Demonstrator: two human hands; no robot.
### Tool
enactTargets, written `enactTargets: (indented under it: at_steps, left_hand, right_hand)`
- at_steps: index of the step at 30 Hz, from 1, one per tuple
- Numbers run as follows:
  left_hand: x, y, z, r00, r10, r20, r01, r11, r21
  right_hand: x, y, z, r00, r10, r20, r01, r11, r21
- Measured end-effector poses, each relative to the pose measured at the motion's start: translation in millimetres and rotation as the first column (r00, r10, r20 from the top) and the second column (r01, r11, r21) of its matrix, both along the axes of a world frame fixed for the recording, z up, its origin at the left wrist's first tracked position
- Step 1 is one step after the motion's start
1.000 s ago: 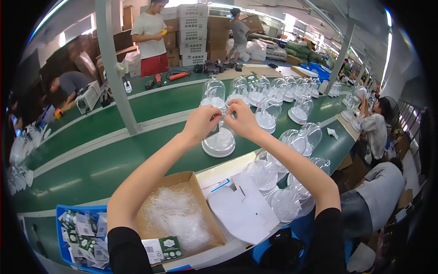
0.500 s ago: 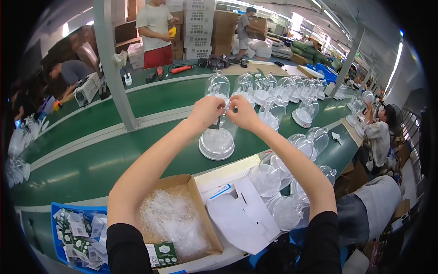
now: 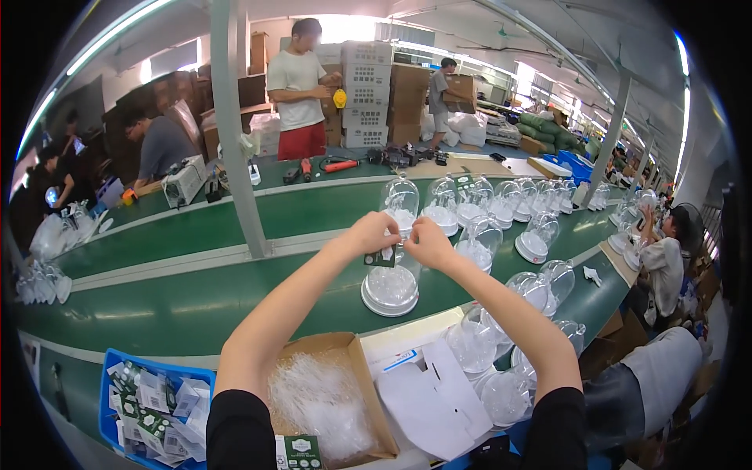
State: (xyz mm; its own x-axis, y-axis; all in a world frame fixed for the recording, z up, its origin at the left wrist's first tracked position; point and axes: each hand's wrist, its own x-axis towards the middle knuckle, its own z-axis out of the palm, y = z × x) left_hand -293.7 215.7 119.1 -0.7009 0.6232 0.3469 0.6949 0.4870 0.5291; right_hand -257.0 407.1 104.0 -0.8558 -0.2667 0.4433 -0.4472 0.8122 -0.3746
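Note:
Both of my arms reach out over the green bench, and the hands meet above a clear glass dome on a white base (image 3: 390, 291). A small dark green card tag (image 3: 381, 257) is pinched in my left hand (image 3: 371, 233) and hangs below its fingers. Close beside it, my right hand (image 3: 430, 243) is closed, thumb and fingertips together at the dome's top. Whatever the right fingers hold is too small to make out. The knob of the dome is mostly hidden by the hands.
A blue basket of folded tags (image 3: 110, 415) stands at lower left, beside a cardboard box (image 3: 362, 376) of thin clear plastic strands. White cardboard (image 3: 427, 399) lies right of it. More domes (image 3: 536, 235) stand behind and to the right. A metal post (image 3: 229, 125) rises left. Several people work nearby.
The view has tilted up, so the scene sits lower in the picture. The tag now shows more plainly below my left fingers. Both hands stay close together over the same dome.

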Motion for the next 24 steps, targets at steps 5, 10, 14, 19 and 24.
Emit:
enactTargets:
  at_steps: [5, 10, 14, 19, 24]
  left_hand:
    - [13, 4, 6, 0.997, -0.013, -0.080, 0.012, 1.000, -0.011]
    - [9, -9, -11, 0.999, -0.008, -0.040, 0.013, 0.993, 0.118]
    - [5, -18, -27, 0.999, 0.019, -0.043, -0.013, 0.990, 0.142]
    - [15, -13, -32, 0.944, 0.086, -0.319, 0.006, 0.961, 0.275]
    - [15, -9, -24, 0.978, 0.027, -0.209, 0.013, 0.982, 0.187]
  right_hand:
    - [-4, -1, -3, 1.000, -0.010, -0.023, 0.009, 1.000, -0.019]
    - [-7, -10, 1, 0.999, -0.009, 0.033, 0.009, 1.000, -0.010]
    - [-2, -16, -1, 1.000, -0.004, 0.004, 0.004, 1.000, -0.006]
    - [-3, -19, -4, 0.996, -0.007, -0.090, 0.007, 1.000, 0.007]
    - [-12, -19, -4, 1.000, -0.014, -0.010, 0.015, 0.999, 0.048]
